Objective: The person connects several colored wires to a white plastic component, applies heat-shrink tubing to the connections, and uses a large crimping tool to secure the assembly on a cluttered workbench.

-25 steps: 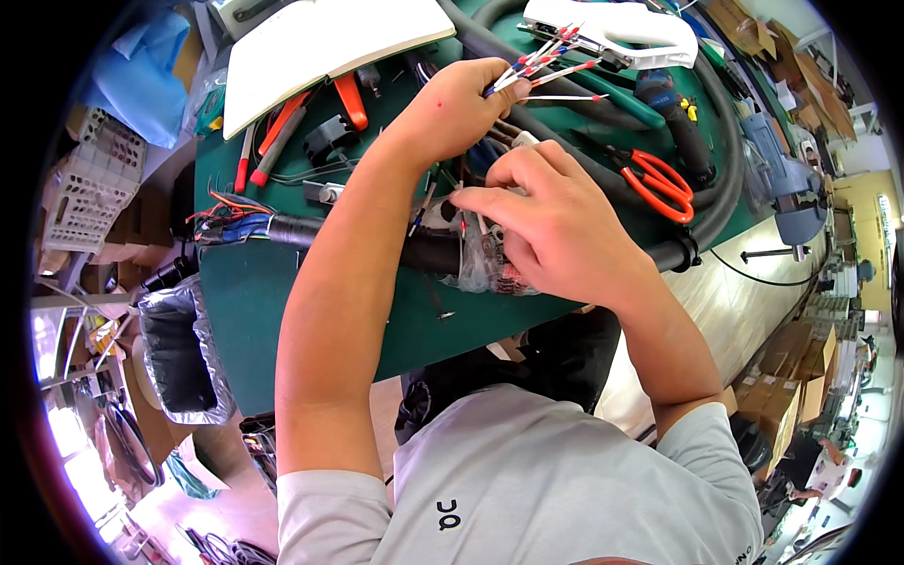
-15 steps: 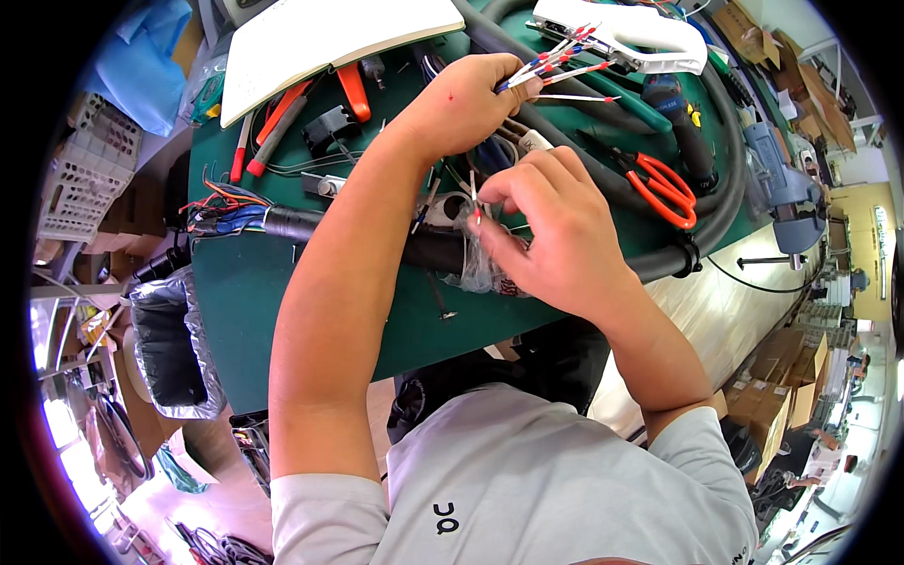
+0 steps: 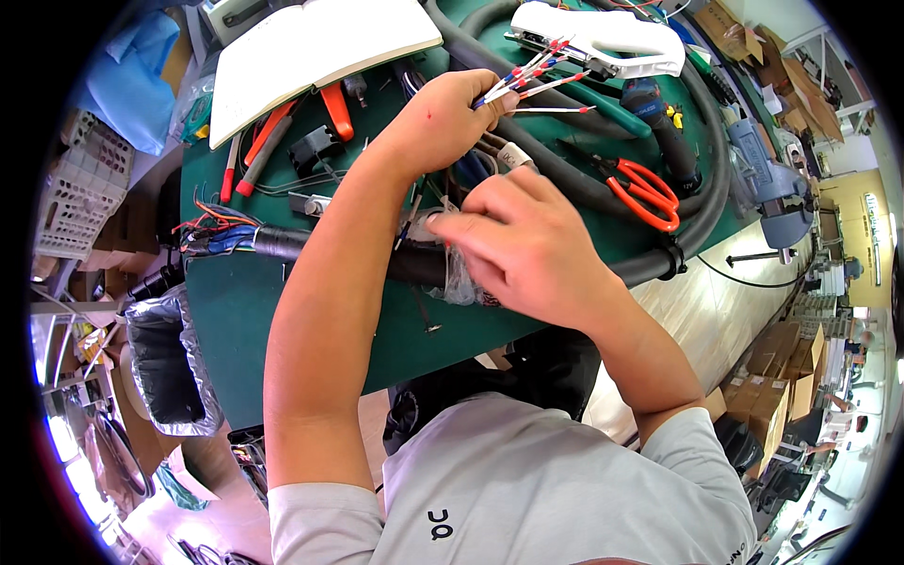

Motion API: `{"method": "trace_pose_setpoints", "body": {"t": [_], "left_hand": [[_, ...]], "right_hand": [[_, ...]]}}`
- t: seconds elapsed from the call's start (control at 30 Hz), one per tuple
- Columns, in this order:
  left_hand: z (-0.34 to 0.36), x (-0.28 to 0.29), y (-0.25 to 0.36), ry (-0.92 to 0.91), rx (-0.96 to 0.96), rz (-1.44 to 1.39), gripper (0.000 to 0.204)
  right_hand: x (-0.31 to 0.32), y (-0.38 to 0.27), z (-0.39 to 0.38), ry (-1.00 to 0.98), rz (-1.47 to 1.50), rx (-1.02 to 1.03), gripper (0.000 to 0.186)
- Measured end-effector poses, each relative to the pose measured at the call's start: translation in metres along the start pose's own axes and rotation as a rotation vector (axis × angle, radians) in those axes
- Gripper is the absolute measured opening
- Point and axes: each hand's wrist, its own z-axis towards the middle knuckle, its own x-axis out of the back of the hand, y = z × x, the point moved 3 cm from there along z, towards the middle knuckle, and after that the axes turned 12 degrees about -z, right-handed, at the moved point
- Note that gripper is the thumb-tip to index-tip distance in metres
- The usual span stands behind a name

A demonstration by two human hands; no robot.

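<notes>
My left hand (image 3: 457, 118) is closed around a bundle of thin wires (image 3: 535, 77) with white sleeves and red and blue tips, fanned out to the right. Lower down, my right hand (image 3: 532, 250) has its index finger reaching left and its other fingers curled, over a crumpled clear plastic bag (image 3: 460, 281). A small white piece with a red end (image 3: 447, 247) shows beside that index finger; whether the fingers grip it is hidden. Beneath both lies a thick black cable (image 3: 414, 266), its stripped left end splitting into coloured wires (image 3: 221, 235).
An open notebook (image 3: 320, 42) lies at the back left, near orange-handled tools (image 3: 336, 111) and a black block (image 3: 315, 149). Red-handled cutters (image 3: 645, 193), a power screwdriver (image 3: 670, 132) and a white tool (image 3: 603, 38) lie right, within a loop of thick cable (image 3: 723, 141). A lined bin (image 3: 169, 358) stands left.
The view has shifted, so the bench appears slightly lower and further left. My right index finger has moved left and down across the bag. My left hand keeps hold of the wires.
</notes>
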Motion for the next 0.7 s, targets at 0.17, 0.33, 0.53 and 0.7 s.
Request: {"method": "trace_pose_setpoints", "body": {"t": [0.17,0.33,0.53,0.7], "left_hand": [[0.000,0.000,-0.003,-0.005,-0.023,-0.014,0.039],[0.003,0.000,-0.006,-0.033,-0.035,-0.026,0.035],[0.002,0.000,-0.003,-0.007,0.010,0.002,0.035],[0.002,0.000,0.003,-0.007,0.037,0.009,0.034]], "right_hand": [[0.005,-0.004,0.001,-0.057,0.107,-0.005,0.019],[0.013,0.016,-0.002,0.149,0.285,-0.260,0.015],[0.024,0.063,-0.017,0.246,0.479,-0.595,0.012],[0.015,0.080,-0.027,0.292,0.564,-0.694,0.011]]}}
